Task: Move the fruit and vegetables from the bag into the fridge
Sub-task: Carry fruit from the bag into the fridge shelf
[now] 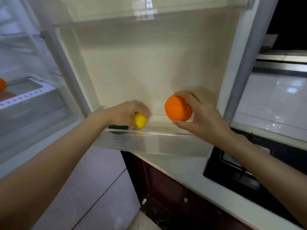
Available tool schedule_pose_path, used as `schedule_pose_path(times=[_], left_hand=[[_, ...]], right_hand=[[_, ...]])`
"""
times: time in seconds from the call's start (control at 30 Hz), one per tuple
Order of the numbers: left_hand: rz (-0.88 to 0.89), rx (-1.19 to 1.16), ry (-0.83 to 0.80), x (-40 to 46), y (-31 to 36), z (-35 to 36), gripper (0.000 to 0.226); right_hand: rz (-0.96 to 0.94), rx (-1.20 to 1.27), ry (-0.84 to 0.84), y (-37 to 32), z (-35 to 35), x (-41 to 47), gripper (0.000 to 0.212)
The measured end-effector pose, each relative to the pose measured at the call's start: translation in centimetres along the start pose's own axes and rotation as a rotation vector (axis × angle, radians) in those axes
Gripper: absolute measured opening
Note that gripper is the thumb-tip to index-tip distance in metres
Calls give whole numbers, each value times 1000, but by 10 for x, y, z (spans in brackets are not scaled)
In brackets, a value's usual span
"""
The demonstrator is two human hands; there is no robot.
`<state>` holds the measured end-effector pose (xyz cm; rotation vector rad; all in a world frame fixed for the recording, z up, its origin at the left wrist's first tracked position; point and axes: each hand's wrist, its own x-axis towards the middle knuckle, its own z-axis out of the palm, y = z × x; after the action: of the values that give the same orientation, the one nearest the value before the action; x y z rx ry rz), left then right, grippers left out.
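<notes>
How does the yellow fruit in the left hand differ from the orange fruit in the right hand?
The yellow fruit looks smaller than the orange fruit. The yellow fruit is low, at the clear rim of the door shelf, while the orange fruit is held higher above it. The left hand covers the yellow fruit from above; the right hand pinches the orange fruit from the side, leaving it mostly visible. Both are roundish and gripped.

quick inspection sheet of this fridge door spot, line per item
surface: clear door shelf, open fridge door
job's things: yellow fruit low over the shelf; orange fruit held above the shelf; dark green item lying in the shelf
clutter: another orange piece inside the fridge, far left
grippers: left hand grips the yellow fruit; right hand holds the orange fruit
cables: nothing seen
surroundings: white counter, black hob
</notes>
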<state>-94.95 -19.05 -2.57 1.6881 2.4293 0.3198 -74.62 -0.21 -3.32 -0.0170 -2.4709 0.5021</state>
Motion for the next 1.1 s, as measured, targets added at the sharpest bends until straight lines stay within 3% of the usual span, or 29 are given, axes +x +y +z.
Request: schedule_pose_path(times=[0.23, 0.43, 0.57, 0.73, 0.93, 1.1], left_hand=[[91, 56, -54, 1, -11, 14, 57], [-22, -98, -30, -3, -11, 4, 43], [-118, -129, 126, -31, -3, -25, 45], [-248, 175, 417, -101, 3, -57, 48], [-551, 383, 820, -214, -16, -69, 46], [-785, 446, 947, -286, -27, -63, 45]], right_hand=[[0, -57, -19, -8, 8, 1, 71], [-35, -54, -8, -15, 3, 13, 73], [-75, -34, -27, -29, 4, 31, 74], [-187, 10, -46, -78, 19, 65, 75], [-393, 96, -77, -175, 66, 103, 74], [-511, 167, -100, -248, 108, 124, 74]])
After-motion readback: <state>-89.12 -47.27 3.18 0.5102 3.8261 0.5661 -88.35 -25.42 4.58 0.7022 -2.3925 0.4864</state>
